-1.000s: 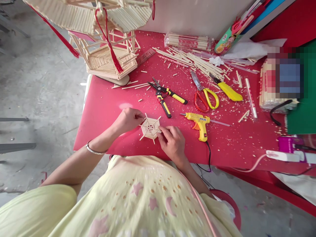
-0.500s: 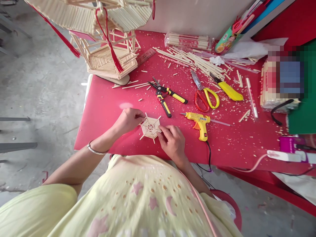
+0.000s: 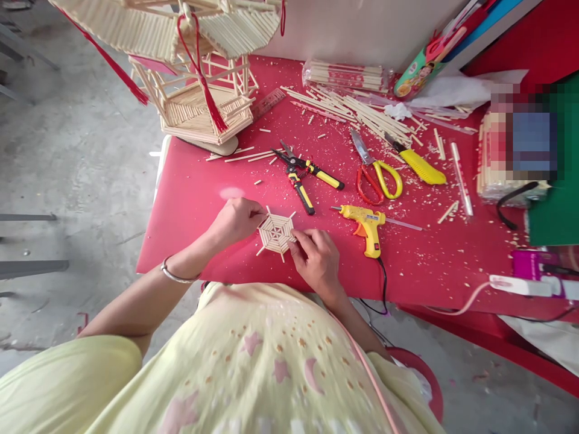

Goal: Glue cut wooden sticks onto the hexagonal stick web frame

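Observation:
A small hexagonal lattice of pale wooden sticks [image 3: 276, 234], with spoke ends poking past its rim, is between my hands near the table's front edge. My right hand [image 3: 318, 258] pinches its right side between thumb and fingers. At its upper left edge, my left hand [image 3: 235, 222] has thumb and fingertips pressed together; whether they grip the lattice or a tiny piece against it, I cannot tell. Right of my right hand lies a yellow hot glue gun [image 3: 367, 228] with a glue stick in its back. Black-and-yellow pliers [image 3: 302, 172] lie spread beyond the lattice.
A stick-built pavilion model [image 3: 203, 111] with red tassels stands at the back left. Scissors [image 3: 373, 172], a yellow utility knife [image 3: 418, 164] and loose sticks [image 3: 362, 111] lie farther back on the red table [image 3: 181, 205]. Wood crumbs are scattered about. The glue gun's black cord [image 3: 384, 283] drops over the front edge.
Both hands stay almost where they were around the lattice. Only a very slight shift of the view shows.

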A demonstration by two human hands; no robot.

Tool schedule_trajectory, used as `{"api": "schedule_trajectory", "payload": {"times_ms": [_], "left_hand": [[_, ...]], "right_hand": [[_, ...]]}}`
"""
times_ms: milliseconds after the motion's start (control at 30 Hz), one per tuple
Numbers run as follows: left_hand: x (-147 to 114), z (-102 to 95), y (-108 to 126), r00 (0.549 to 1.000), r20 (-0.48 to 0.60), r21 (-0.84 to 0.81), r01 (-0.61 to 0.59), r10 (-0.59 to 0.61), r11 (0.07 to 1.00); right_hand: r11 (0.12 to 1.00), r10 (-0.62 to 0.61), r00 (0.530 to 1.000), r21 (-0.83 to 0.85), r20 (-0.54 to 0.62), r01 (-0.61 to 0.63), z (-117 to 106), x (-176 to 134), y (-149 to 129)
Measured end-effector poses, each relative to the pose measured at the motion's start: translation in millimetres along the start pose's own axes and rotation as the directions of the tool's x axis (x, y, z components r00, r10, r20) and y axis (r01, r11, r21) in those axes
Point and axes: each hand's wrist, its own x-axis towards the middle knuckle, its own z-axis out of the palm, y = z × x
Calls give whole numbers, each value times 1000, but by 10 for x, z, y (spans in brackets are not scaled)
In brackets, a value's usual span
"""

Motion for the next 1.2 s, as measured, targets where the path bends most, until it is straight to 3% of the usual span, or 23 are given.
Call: {"api": "schedule_trajectory", "payload": {"times_ms": [133,333,667,800,933,1100,1200], "left_hand": [[-12,4,34,999,-19,78,-33,34,996],[-12,-3,49,1000,-28,-14,8,-8,1000],[-7,-11,1,996,3,-14,84,-84,996],[77,-72,-58,995,55,103,73,-79,992],[122,-159,43,987,119,276,70,-106,959],[87,-192,261,988,132,582,-14,-78,813],[89,-202,256,986,158,588,-47,-58,807]], "right_hand": [[1000,-5,1000,-2,-5,5,-5,4,-3],[1000,1,1000,11,2,-1,-1,3,-5],[1000,-6,1000,2,-11,6,0,6,-14],[1000,-16,1000,-3,-23,16,-11,15,-21],[1000,-18,999,-8,-27,18,-13,20,-17],[1000,-20,999,-7,-31,20,-9,22,-14],[1000,-16,1000,-5,-25,16,-5,18,-14]]}}
